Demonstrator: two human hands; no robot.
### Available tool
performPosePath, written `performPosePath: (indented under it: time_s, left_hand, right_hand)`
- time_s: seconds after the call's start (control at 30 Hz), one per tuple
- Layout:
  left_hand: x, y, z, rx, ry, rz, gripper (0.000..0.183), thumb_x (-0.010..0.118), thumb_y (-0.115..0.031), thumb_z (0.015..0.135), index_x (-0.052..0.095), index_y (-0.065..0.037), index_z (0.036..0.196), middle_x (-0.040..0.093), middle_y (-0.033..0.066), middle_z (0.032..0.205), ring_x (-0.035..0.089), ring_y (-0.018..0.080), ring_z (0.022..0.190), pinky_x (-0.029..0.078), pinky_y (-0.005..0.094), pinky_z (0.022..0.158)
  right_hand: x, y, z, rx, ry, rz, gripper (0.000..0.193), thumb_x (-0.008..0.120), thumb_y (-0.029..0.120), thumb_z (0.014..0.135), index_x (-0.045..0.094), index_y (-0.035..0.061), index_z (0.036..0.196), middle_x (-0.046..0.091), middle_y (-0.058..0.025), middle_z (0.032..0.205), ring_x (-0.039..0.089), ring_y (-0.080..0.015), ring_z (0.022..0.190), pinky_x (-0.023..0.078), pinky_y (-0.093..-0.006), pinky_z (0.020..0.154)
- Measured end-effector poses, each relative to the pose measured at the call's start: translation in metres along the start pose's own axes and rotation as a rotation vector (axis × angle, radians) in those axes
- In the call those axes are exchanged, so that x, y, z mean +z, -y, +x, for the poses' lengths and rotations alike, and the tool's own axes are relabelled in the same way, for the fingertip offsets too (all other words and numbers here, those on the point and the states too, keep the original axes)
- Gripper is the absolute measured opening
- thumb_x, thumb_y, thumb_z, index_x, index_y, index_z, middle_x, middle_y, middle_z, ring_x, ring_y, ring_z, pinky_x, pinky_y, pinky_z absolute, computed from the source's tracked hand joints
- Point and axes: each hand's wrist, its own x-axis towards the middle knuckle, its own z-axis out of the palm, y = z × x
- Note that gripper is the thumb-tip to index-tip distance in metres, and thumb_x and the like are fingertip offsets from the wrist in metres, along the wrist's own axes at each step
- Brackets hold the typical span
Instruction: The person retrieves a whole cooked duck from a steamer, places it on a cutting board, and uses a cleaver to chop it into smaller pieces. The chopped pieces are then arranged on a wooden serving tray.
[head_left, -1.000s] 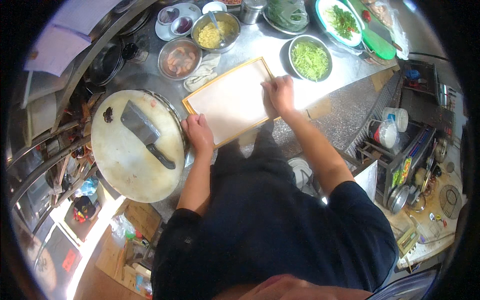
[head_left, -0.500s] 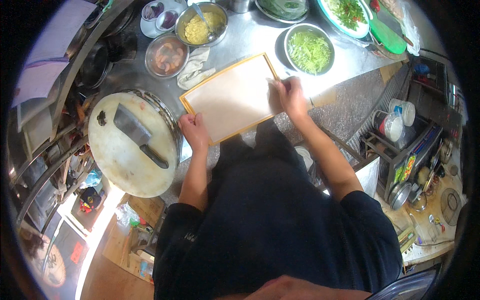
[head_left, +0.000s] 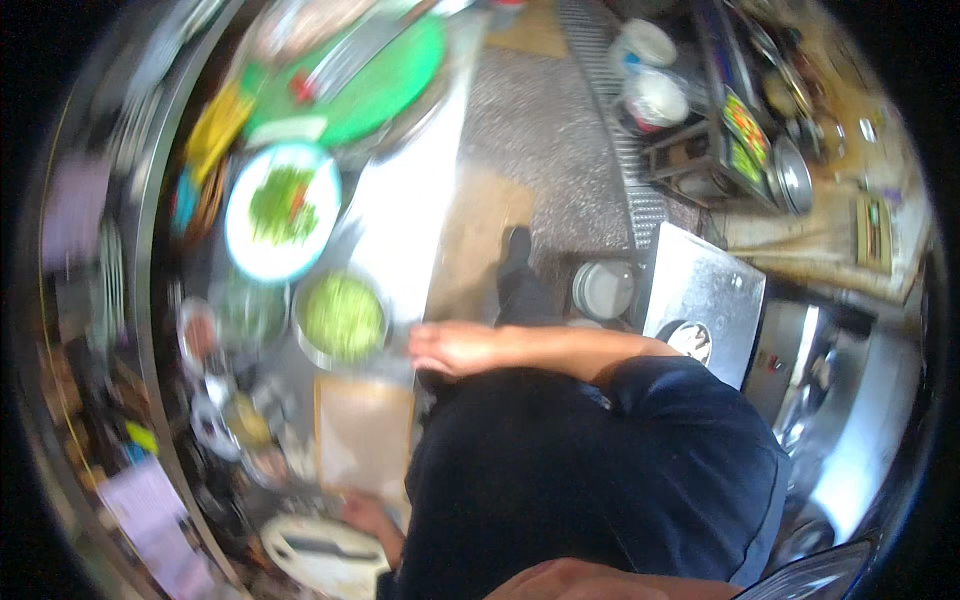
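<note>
Along the metal counter (head_left: 400, 220) beside grey floor (head_left: 590, 150), framed tray (head_left: 365, 430); left hand (head_left: 368, 513) and right hand (head_left: 458, 348) nearby, state of fingers (head_left: 422, 346) unclear.

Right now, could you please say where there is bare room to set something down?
The bright strip of counter between the plate of greens and the front edge looks free; left of the framed tray, blurred dishes crowd together.

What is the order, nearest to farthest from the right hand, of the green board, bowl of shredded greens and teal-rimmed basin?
In the head view, from the right hand:
1. Bowl of shredded greens, just left.
2. Teal-rimmed basin, farther up and left.
3. Green board, near the top.
</note>
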Motion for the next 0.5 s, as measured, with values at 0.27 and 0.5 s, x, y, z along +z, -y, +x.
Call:
performPosePath:
  time_s: [0.27, 0.5]
  left_hand:
    - [0.07, -0.47, 0.041, 0.353, 0.446, -0.066, 0.034, 0.057, -0.036, 0.113, 0.066, -0.004, 0.107, 0.067, 0.0167, 0.098, 0.064, 0.0277, 0.094, 0.053, 0.0451, 0.089]
    - [0.101, -0.774, 0.084, 0.594, 0.606, -0.121, 0.044, 0.058, -0.043, 0.112, 0.067, -0.001, 0.103, 0.067, 0.0224, 0.091, 0.064, 0.0326, 0.088, 0.052, 0.046, 0.085]
  right_hand:
    - [-0.389, -0.128, -0.129, 0.222, -0.865, -0.087, 0.019, 0.066, 0.022, 0.108, 0.067, 0.0029, 0.113, 0.069, -0.0185, 0.109, 0.07, -0.0437, 0.099, 0.057, -0.0506, 0.085]
    - [-0.682, -0.19, -0.185, 0.194, -1.116, -0.209, 0.019, 0.07, 0.018, 0.102, 0.067, -0.0001, 0.108, 0.071, -0.0212, 0.102, 0.07, -0.0428, 0.097, 0.057, -0.0508, 0.084]
